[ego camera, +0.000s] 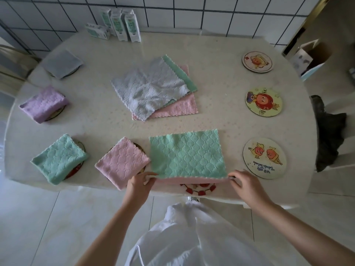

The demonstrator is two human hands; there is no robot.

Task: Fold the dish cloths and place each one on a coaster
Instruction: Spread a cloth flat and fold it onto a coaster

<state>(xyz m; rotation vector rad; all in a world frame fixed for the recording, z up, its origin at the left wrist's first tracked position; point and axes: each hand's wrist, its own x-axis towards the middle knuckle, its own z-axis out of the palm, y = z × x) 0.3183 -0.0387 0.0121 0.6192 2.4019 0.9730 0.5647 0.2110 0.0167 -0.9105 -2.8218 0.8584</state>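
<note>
We stand at a pale oval desk point(221, 54) with a faint star pattern. It is pushed against a white tiled wall point(211, 12), and below us is a light tiled floor point(38, 217). Our left hand point(139, 186) pinches the near left corner of a mint green cloth point(187, 154), and our right hand point(247, 186) pinches its near right corner. This cloth lies flat just beyond the hands, a rectangle with quilted diamond texture and a white scalloped edge.

Just left of the left hand, a folded pink cloth point(123, 162) covers a coaster point(139, 146). Further left lie a folded green cloth point(59, 158), a purple cloth point(44, 103) and a grey cloth point(62, 63). Well beyond the hands is a loose pile of cloths point(151, 91). Right of the right hand lie three round cartoon coasters point(264, 158), uncovered.
</note>
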